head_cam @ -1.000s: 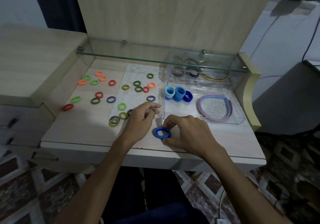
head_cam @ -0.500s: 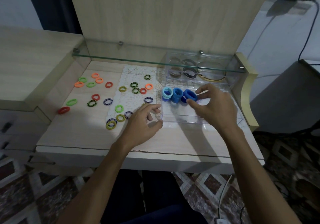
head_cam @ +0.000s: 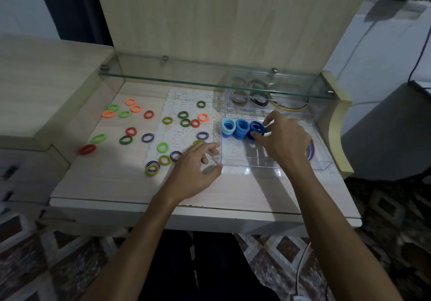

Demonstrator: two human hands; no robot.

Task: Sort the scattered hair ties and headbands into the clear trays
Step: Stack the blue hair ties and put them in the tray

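Now we pinch the dark blue hair tie (head_cam: 257,128) between thumb and fingers of our right hand (head_cam: 283,141), holding it atop the rightmost blue stack at the far left corner of the near clear tray (head_cam: 268,164). Our left hand (head_cam: 194,169) rests on the worktop (head_cam: 112,175) with fingers relaxed and spread, holding nothing, thumb touching the tray's left wall.
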